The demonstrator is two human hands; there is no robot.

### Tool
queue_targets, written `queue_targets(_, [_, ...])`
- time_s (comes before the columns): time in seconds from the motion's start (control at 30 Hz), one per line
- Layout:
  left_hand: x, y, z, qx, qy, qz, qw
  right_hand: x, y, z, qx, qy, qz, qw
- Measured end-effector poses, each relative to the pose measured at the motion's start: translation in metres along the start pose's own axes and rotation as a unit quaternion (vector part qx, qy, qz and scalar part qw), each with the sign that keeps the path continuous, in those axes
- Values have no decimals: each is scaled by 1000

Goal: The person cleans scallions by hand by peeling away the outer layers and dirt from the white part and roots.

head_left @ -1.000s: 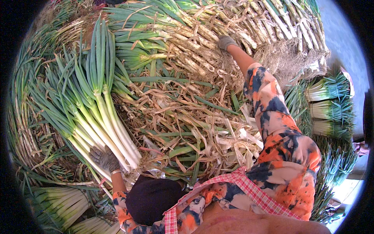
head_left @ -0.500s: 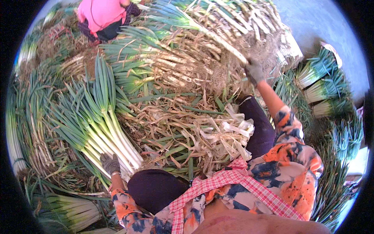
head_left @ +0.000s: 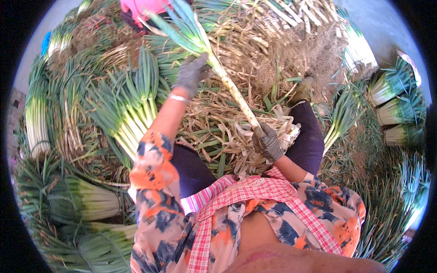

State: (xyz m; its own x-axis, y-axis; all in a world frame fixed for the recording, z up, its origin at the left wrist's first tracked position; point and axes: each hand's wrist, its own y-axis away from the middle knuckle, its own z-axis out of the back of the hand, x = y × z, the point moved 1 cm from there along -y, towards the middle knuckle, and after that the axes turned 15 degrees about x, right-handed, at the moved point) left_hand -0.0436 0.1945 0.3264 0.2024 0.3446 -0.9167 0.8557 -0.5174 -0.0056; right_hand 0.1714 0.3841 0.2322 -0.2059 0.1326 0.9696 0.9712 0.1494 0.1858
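Observation:
A long green onion point(head_left: 234, 91) slants across in front of me, its leaves at the far left and its root end near my right knee. My gloved right hand point(head_left: 269, 143) is closed around the root end. My gloved left hand point(head_left: 193, 75) is closed on the upper stalk, just below the leaves. Dry husks and leaf scraps point(head_left: 205, 120) lie heaped beneath, between my legs. To the left, partly behind my left forearm, rests a group of clean white-stemmed green onions point(head_left: 136, 116).
Untrimmed onions with shaggy roots point(head_left: 305, 50) are piled ahead. Tied bundles point(head_left: 393, 111) line the right, and more bundles point(head_left: 98, 198) lie at the lower left. A person in pink point(head_left: 145, 7) is at the top left. A few onions point(head_left: 339, 116) lie beside my right knee.
My right hand has brought the green onion from the far pile back toward me. My left hand has left the clean onions and taken hold of its upper stalk. The view has shifted.

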Motion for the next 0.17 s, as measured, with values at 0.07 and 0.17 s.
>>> queue_targets(0.07, [21, -16, 32, -38, -13, 6, 999, -20, -12, -12, -19, 83, 19, 996])
queue_targets(0.17, [41, -33, 53, -21, -15, -16, 1000, -36, -25, -17, -57, 290, 101, 950])
